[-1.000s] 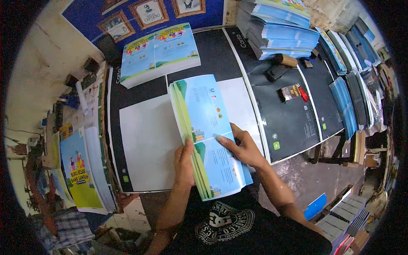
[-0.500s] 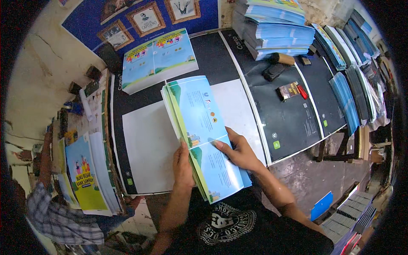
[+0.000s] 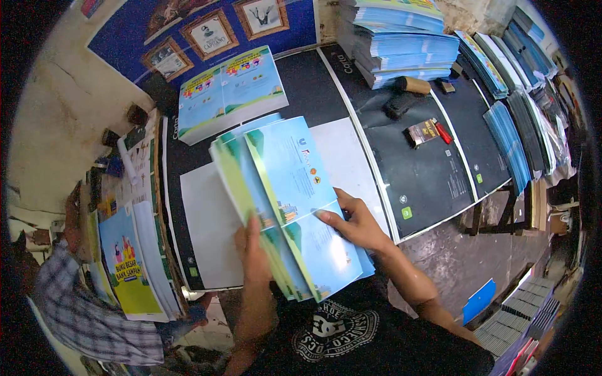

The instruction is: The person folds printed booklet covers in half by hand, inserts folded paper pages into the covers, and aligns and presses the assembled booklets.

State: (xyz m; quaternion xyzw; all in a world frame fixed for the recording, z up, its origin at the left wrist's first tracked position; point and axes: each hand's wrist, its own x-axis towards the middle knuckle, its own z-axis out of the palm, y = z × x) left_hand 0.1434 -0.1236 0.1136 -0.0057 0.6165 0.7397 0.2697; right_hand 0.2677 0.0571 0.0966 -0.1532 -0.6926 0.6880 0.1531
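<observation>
We hold a fanned bundle of blue-and-green book covers (image 3: 285, 200) over the white sheet (image 3: 210, 225). Our left hand (image 3: 254, 250) grips its near-left edge, while our right hand (image 3: 351, 219) lies flat on its right side, fingers spread, hands apart.

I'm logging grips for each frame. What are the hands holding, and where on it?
A sheaf of light-blue printed covers: the left hand grips its near left edge, and the right hand presses flat on its right side.
</observation>
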